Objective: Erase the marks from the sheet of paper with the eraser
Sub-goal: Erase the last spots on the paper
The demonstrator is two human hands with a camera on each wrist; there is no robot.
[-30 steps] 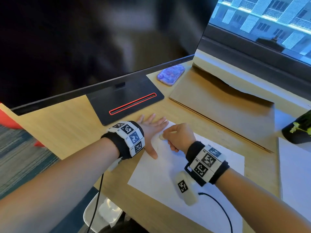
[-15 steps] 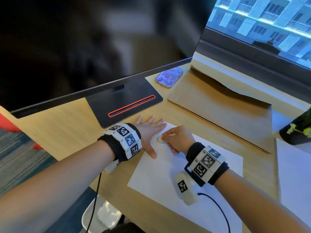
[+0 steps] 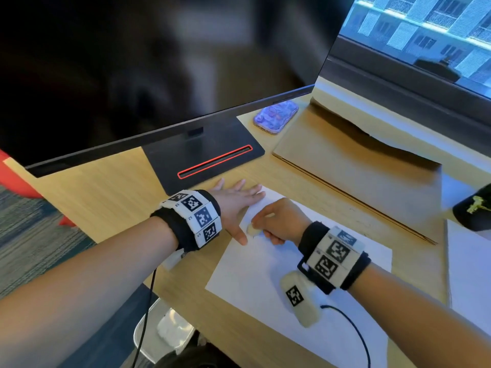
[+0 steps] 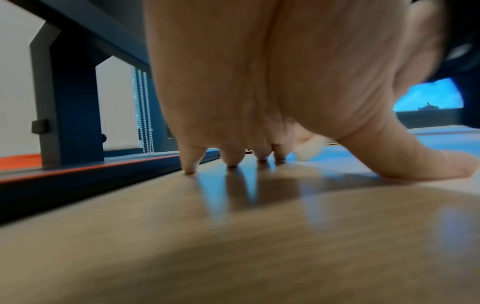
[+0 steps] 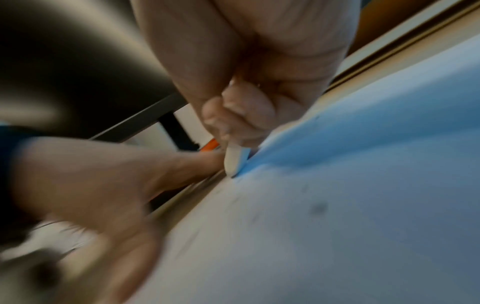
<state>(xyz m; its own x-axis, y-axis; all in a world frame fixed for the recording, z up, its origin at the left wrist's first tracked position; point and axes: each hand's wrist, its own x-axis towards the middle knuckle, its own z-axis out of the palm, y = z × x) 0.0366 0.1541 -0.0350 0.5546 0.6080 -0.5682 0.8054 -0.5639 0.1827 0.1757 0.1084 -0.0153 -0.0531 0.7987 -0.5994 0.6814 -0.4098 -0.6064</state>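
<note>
Office desk, large monitor (image 3: 159,75) on stand, wooden desktop (image 3: 101,203), window facing apartment blocks (image 3: 425,30)

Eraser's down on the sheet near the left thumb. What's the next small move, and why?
Probably rub the eraser in short strokes over the small dark mark beside it. The right hand pinches it against the sheet of paper, while the left hand presses flat on the sheet's corner.

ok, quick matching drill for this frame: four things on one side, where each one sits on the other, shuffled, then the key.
Things:
1. eraser
2. left hand
3. phone
4. cardboard

Places:
A. flat on the sheet's far left corner
B. by the monitor stand, far side of the desk
C. pinched in the right hand, on the sheet of paper
D. lying right of the phone

Pairs: 1-C, 2-A, 3-B, 4-D
</note>
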